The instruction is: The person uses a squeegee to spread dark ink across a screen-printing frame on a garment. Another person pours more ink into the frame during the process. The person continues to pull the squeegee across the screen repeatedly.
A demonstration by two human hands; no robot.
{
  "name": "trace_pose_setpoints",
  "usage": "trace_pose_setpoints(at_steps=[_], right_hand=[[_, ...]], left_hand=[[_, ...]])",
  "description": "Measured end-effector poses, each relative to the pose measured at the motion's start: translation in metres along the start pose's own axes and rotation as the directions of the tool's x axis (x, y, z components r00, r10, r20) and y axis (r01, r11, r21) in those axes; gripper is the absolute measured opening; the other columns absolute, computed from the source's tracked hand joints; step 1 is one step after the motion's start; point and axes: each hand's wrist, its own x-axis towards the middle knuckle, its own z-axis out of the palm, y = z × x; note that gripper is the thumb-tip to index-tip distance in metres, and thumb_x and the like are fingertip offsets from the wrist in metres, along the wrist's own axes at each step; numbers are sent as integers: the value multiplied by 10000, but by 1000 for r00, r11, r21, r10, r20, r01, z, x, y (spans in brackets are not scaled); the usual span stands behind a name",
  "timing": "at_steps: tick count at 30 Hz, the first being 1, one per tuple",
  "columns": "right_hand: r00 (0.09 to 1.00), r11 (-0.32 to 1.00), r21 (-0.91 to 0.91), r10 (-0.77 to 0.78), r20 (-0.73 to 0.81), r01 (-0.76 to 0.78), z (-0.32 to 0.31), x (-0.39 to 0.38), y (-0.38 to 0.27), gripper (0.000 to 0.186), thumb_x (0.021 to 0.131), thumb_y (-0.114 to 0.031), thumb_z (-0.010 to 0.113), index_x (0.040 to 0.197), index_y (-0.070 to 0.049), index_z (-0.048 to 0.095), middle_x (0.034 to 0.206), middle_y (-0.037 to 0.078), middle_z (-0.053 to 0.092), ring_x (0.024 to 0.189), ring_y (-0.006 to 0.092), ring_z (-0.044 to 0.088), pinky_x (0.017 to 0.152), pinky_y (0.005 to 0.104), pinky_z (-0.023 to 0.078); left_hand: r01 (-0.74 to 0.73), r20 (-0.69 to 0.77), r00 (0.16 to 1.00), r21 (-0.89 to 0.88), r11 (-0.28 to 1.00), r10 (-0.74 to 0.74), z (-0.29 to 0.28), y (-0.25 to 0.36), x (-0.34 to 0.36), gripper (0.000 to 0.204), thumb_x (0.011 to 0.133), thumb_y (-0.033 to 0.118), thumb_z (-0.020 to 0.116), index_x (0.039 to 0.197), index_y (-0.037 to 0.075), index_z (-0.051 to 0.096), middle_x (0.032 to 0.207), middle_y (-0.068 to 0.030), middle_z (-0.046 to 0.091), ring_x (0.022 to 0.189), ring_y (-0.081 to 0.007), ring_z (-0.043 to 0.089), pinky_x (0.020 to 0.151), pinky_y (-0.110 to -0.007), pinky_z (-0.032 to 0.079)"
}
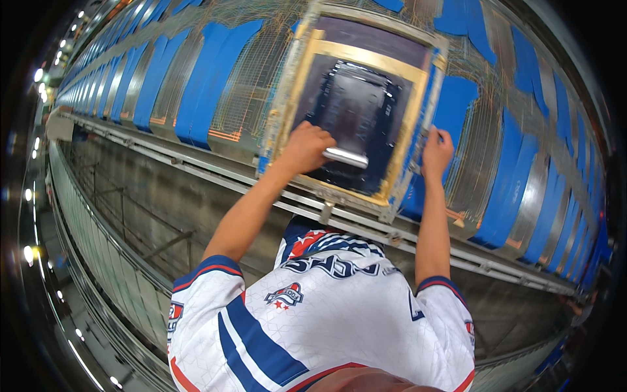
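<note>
My left hand (305, 149) is closed around one end of a squeegee (347, 157), whose pale, shiny bar points to the right. The squeegee lies over the near part of a screen printing frame (281, 104), on mesh smeared with wet, dark blue ink (385, 108). Yellowish tape (366, 55) borders the inked area. With curled fingers, my right hand (437, 154) grips the frame's right edge; its fingertips are partly hidden. The frame rests across a long printing table (261, 98), its near end by the table's metal rail.
Blue pieces of fabric (212, 78) lie in a row along the table on both sides of the frame. Between them are grey, ink-lined strips (480, 140). A metal rail (222, 160) runs along the near edge, just before my body. Left of me stretches another long table (108, 261).
</note>
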Motion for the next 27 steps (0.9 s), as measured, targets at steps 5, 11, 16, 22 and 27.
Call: trace_pose_setpoints(at_steps=[5, 11, 16, 22, 27], right_hand=[[987, 985, -120, -138, -86, 127, 88, -44, -48, 318, 938, -352, 684, 920, -35, 691, 766, 122, 664, 629, 219, 566, 636, 414, 445], [995, 978, -201, 32, -93, -50, 93, -49, -64, 309, 941, -375, 673, 920, -68, 710, 689, 101, 637, 599, 222, 551, 610, 424, 435], [997, 938, -343, 17, -80, -43, 102, -43, -43, 335, 939, -410, 655, 950, -81, 719, 728, 133, 670, 627, 269, 609, 622, 426, 457], [998, 803, -596, 55, 43, -19, 97, -39, -61, 349, 939, -430, 646, 1020, -101, 732, 828, 142, 713, 759, 326, 664, 710, 421, 517], [922, 886, -407, -58, 383, 225, 106, -7, -133, 431, 912, -439, 696, 1121, -63, 718, 969, 140, 732, 885, 307, 690, 799, 397, 532]], left_hand=[[-40, -12, 999, 29, 999, 41, -33, -77, -55, 195, 674, 178, 824, 832, 147, 714, 803, -10, 682, 770, -234, 641, 742, -381, 418], [-82, 5, 997, -37, 996, 83, -33, -68, -99, 261, 605, 169, 860, 816, 152, 708, 805, 13, 697, 732, -203, 632, 721, -367, 396], [-88, 74, 993, -23, 996, 90, -23, -83, -92, 237, 650, 230, 852, 814, 152, 701, 777, 0, 682, 730, -218, 629, 766, -384, 386], [-69, 166, 983, -21, 997, 72, -32, -135, -5, 235, 695, 276, 853, 834, 136, 726, 782, -54, 702, 775, -259, 669, 781, -421, 411], [-50, 100, 994, 7, 999, 49, -38, -190, 98, 223, 705, 283, 850, 848, 141, 755, 755, -102, 718, 736, -331, 684, 766, -443, 496]])
